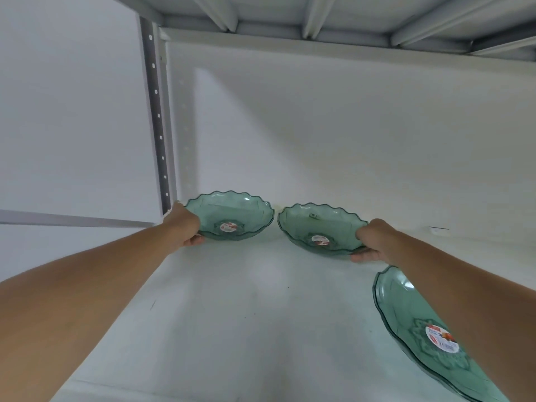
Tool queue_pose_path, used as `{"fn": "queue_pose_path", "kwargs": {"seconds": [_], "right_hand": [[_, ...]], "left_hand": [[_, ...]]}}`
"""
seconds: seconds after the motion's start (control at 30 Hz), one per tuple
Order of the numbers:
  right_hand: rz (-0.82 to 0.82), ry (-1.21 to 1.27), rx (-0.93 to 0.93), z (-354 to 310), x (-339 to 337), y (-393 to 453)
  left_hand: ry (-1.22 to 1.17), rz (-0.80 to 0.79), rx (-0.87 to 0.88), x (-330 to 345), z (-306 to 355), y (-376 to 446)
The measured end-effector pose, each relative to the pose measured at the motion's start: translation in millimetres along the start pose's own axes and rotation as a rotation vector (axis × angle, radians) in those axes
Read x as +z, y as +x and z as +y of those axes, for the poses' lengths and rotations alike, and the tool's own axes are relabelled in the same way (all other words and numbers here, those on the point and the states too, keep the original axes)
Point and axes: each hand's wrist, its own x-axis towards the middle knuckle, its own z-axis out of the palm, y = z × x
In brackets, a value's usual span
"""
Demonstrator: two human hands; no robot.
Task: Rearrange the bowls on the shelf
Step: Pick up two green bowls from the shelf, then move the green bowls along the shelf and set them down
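The left hand [183, 227] is gripping one green bowl [232, 213], the right hand [374, 242] another bowl [313, 224], both seemingly tilted above the shelf [246, 314].

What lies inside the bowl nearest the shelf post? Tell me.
Only a round sticker at the centre of that green bowl; the left hand covers its left rim.

Two green bowls with wavy rims are held at the back of the white shelf [232, 300]. The left bowl [229, 214] is gripped at its left edge by the left hand [185, 226]. The right bowl [319, 227] is gripped at its right edge by the right hand [374, 242]. The two rims are nearly touching. A third bowl [417, 329] is seen nearer, partly covered by the right forearm.
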Motion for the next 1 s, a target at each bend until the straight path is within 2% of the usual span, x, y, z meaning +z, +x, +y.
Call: {"fn": "queue_pose_path", "kwargs": {"seconds": [0.07,0.13,0.2,0.3,0.37,0.43,0.7,1.0], "right_hand": [[0.017,-0.14,-0.027,4,-6,12],[0.043,-0.266,-0.061,3,-13,13],[0.105,-0.445,-0.142,-4,-15,5],[0.149,-0.715,-0.363,-18,-17,-11],[0.135,-0.756,-0.489,-29,-15,-27],[0.139,-0.754,-0.536,-33,-14,-46],[0.187,-0.767,-0.477,12,-61,-90],[0.208,-0.736,-0.5,93,-151,-135]], "left_hand": [[0.179,0.066,0.04,0,4,-10],[0.501,0.17,0.105,-2,9,-20],[0.679,0.212,0.223,-2,21,-35],[0.712,0.123,0.471,1,55,-65],[0.733,0.037,0.59,12,78,-87],[0.72,-0.026,0.656,26,93,-107],[0.642,-0.146,0.69,84,92,-159],[0.676,-0.123,0.663,115,85,-277]]}}
